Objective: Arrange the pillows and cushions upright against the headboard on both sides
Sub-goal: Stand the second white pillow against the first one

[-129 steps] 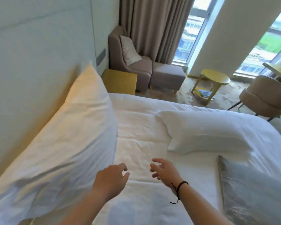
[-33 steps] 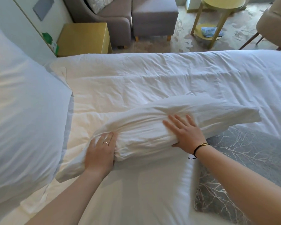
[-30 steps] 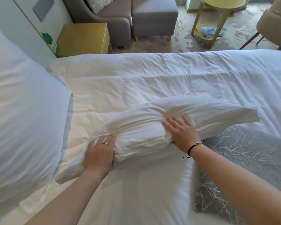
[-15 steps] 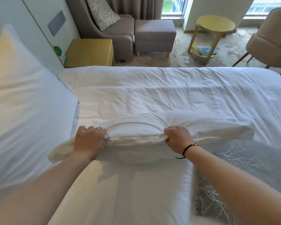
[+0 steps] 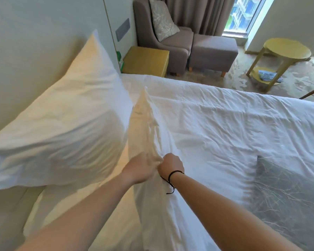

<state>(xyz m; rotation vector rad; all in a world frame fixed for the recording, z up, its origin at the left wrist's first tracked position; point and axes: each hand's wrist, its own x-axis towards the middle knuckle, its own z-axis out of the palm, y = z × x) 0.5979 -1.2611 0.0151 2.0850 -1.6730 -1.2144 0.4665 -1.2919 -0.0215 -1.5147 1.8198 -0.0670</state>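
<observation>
One white pillow (image 5: pixel 62 122) leans upright against the pale headboard (image 5: pixel 34 42) at the left. A second white pillow (image 5: pixel 149 127) stands on its long edge in front of it, seen edge-on. My left hand (image 5: pixel 140 167) and my right hand (image 5: pixel 170 164) pinch its top edge side by side near the middle. A grey cushion (image 5: pixel 286 200) with a pale branch pattern lies flat on the white duvet (image 5: pixel 234 124) at the lower right.
A yellow bedside table (image 5: pixel 146 60) stands past the bed's far side. Behind it are a grey armchair (image 5: pixel 170 42) with a patterned cushion (image 5: pixel 162 19), a grey footstool (image 5: pixel 213 53) and a round yellow side table (image 5: pixel 286 51). Curtains and a window lie beyond.
The second pillow has been lifted off the duvet and turned on edge next to the leaning pillow. My hands have come together on its top edge. The view has swung left toward the headboard.
</observation>
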